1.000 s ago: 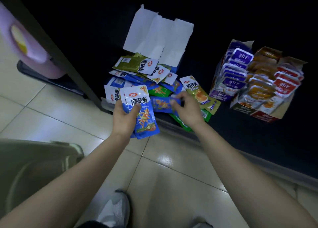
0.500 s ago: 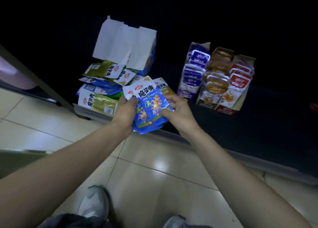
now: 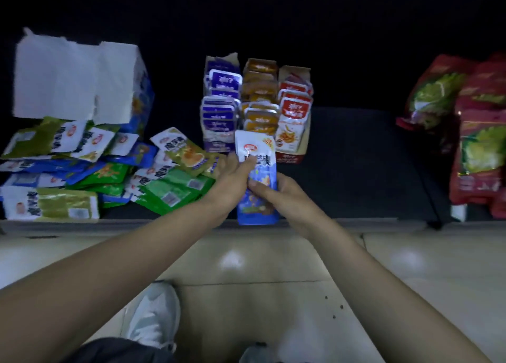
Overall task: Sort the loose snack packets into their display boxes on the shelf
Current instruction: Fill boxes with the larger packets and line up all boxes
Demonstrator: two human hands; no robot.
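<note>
Held stack: the blue-and-white foil snack packets (image 3: 256, 147) stand upright over the middle of the front edge of the dark shelf (image 3: 356, 157). How many are in the stack cannot be told.
Left hand: the left hand (image 3: 231, 183) grips the stack's left side, fingers curled behind it and thumb across the white top.
Right hand: the right hand (image 3: 282, 198) pinches the lower right of the same stack.
Why held so: the two-handed grip looks meant to square the edges, so the packets go into a box as one block.
Loose pile: green, olive and blue flat packets (image 3: 169, 190) overlap at the shelf's left front corner, unsorted.
Flapped box: a blue cardboard box with white open flaps (image 3: 76, 80) stands behind that pile. Its inside is hidden. By colour it is probably where the blue packets belong.
Display boxes: a purple carton (image 3: 219, 102), a brown carton (image 3: 260, 94) and a red carton (image 3: 295, 108) stand side by side just behind the held stack, each filled with upright rows of its own colour.
Right edge: large red-and-green bags (image 3: 476, 132) are stacked there.
Progress: early, as most packets lie loose.
</note>
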